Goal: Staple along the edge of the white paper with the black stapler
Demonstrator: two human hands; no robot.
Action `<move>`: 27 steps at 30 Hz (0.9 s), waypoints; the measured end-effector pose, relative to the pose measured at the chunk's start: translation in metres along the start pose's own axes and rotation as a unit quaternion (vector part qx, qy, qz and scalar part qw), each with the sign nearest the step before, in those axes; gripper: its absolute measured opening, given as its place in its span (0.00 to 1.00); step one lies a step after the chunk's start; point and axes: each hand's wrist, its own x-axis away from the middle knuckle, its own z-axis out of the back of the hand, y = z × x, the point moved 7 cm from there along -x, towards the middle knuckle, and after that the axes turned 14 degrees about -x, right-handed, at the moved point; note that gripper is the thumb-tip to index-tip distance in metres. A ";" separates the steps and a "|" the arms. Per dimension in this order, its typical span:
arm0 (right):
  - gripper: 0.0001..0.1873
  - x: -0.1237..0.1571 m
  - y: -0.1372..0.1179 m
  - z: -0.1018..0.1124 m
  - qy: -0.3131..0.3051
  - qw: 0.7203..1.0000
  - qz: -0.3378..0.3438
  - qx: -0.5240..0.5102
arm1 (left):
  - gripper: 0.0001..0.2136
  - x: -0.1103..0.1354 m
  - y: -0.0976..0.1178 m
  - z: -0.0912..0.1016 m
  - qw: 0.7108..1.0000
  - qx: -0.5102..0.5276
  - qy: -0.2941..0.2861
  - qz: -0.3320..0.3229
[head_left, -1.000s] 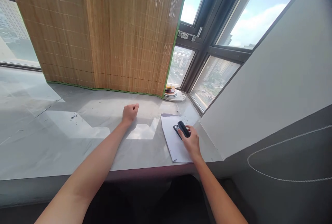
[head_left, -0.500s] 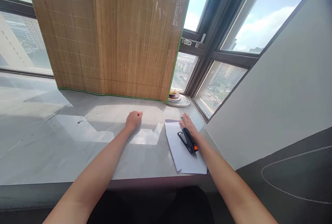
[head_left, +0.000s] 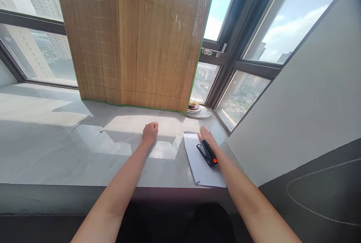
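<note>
Stapler (head_left: 208, 153), 1 pc., lower R of frame: lying on paper (head_left: 197, 168), just below nearer R hand (head_left: 207, 136) (fingers lying straight, ungripping); long axis running upper-L to lower-R. L hand (head_left: 150, 132): clenching.

Head camera: one view, worn on the person's head, facing forward and down
Sill (head_left: 163, 171): looked down on from above its near edge, which crosses the lower part of the view
Arms: left arm (head_left: 121, 190) and right arm (head_left: 242, 198) rise from the bottom edge, close to the lens
Hands: left hand (head_left: 150, 132) and right hand (head_left: 208, 137) sit below the middle of the view, seen from above and behind
Mat (head_left: 146, 47): beyond the hands, faced nearly straight on, its upper left cut off by the top edge
Window frame (head_left: 234, 53): right of the middle, appearing slanted
Wall (head_left: 310, 85): along the right side, seen at an angle
</note>
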 end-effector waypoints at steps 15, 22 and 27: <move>0.35 -0.021 -0.234 -0.095 -0.004 0.986 0.104 -0.130 | 0.26 0.069 -0.206 0.117 0.943 -0.309 -0.018 0.126; 0.35 -0.021 -0.325 -0.133 -0.043 0.977 0.142 -0.154 | 0.27 0.075 -0.203 0.121 0.947 -0.307 0.004 0.098; 0.37 -0.016 -0.346 -0.137 -0.048 0.971 0.140 -0.189 | 0.26 0.076 -0.203 0.120 0.948 -0.303 -0.005 0.099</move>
